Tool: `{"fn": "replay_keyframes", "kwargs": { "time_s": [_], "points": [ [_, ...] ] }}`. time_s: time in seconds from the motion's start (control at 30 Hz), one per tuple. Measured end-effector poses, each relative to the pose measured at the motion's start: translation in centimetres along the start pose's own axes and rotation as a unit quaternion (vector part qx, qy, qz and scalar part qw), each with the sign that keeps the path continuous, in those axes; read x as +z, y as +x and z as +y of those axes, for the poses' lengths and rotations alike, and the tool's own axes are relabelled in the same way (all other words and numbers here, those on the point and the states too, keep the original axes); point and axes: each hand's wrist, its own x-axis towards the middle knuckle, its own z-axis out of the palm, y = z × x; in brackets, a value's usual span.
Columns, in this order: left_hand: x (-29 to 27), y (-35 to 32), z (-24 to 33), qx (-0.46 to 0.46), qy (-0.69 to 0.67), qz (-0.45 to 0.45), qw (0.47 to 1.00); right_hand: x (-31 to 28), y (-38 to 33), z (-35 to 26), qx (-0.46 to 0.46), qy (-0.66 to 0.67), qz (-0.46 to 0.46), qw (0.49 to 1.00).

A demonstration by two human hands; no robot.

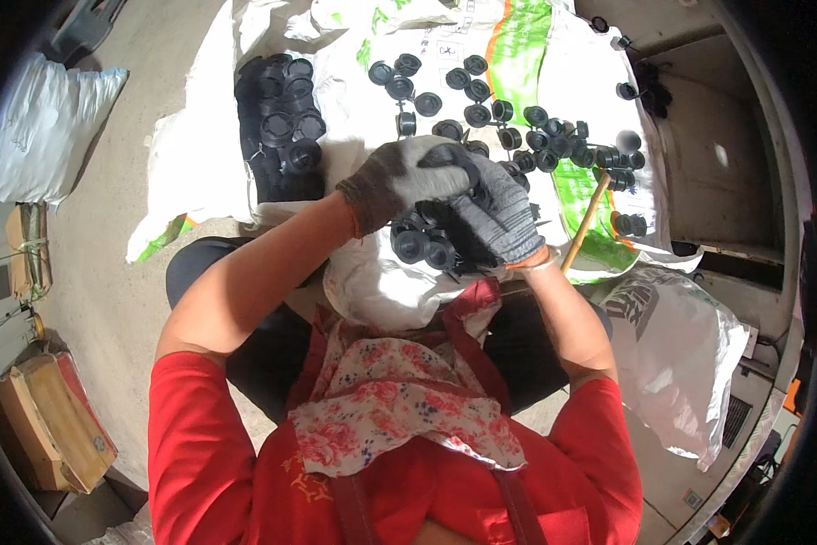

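My left hand (397, 179), in a grey knit glove, meets my right hand (504, 211), gloved the same way, above the white sack. Their fingers close together round a black round plastic cap (470, 174), which they partly hide. Just below my hands lies a small pile of black caps (417, 243). More black caps (554, 141) are scattered over the sack beyond and to the right. On the left, a dark bin or bag (254, 173) has several similar caps on it. A wooden stick (587, 221) leans close to my right wrist.
The white and green woven sack (526, 45) spreads over the work surface. A stuffed white bag (676, 354) stands at the right. Another white bag (49, 127) is on the floor at far left, with a cardboard box (49, 422) nearer.
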Motion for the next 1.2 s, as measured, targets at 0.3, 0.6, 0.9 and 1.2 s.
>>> {"fn": "replay_keyframes", "kwargs": {
  "time_s": [0.3, 0.6, 0.9, 1.2],
  "points": [
    [-0.7, -1.1, -0.1, -0.289, -0.525, -0.057, 0.798, -1.9, 1.5, -1.9, -0.271, -0.416, 0.069, 0.865],
    [1.6, -1.0, 1.9, 0.203, 0.495, 0.176, 0.826, -2.8, 1.2, -1.2, 0.099, 0.372, -0.063, 0.921],
    [0.2, -1.0, 1.8, -0.094, -0.506, 0.035, 0.857, 0.8, 5.6, -3.6, 0.107, 0.572, 0.172, 0.795],
    [-1.7, -2.3, 1.1, 0.246, 0.366, 0.262, 0.859, 4.8, 8.4, -0.8, 0.036, 0.049, 0.219, 0.974]
  ]
}}
